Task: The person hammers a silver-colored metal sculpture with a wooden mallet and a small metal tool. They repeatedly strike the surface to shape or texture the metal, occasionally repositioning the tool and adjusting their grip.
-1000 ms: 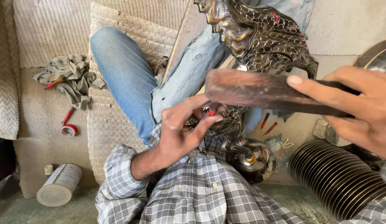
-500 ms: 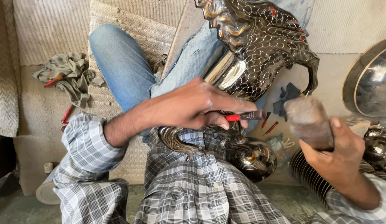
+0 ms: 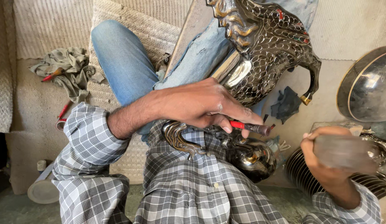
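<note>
Head view, looking down over a checked shirt and blue jeans; the landmark is the embossed metal bird figure (image 3: 263, 54), dark and scaled with gilt and red touches, lying across the person's lap with its curved handle-like part to the right. Left of the figure, on woven matting, a crumpled grey rag (image 3: 66, 70) with a red-handled tool on it; below that rag a second red tool (image 3: 63, 110); further down-left, a pale cylinder (image 3: 41, 188) lying on its side. Right of the figure, a dark round metal dish (image 3: 367, 89); below the dish, a stack of ribbed metal plates (image 3: 303, 174), partly hidden by the right arm. A dark cloth scrap (image 3: 286, 103) lies just under the figure's curved part.

Left hand (image 3: 201, 105) lies over the figure's lower body, fingers closed around a red-handled chisel (image 3: 249, 126), its dark tip pointing right; a curved metal piece (image 3: 178, 139) sits just beneath this hand. Right hand (image 3: 325, 159), below-right of the figure, is clenched on a blurred wooden mallet (image 3: 346, 151), apart from the chisel.
</note>
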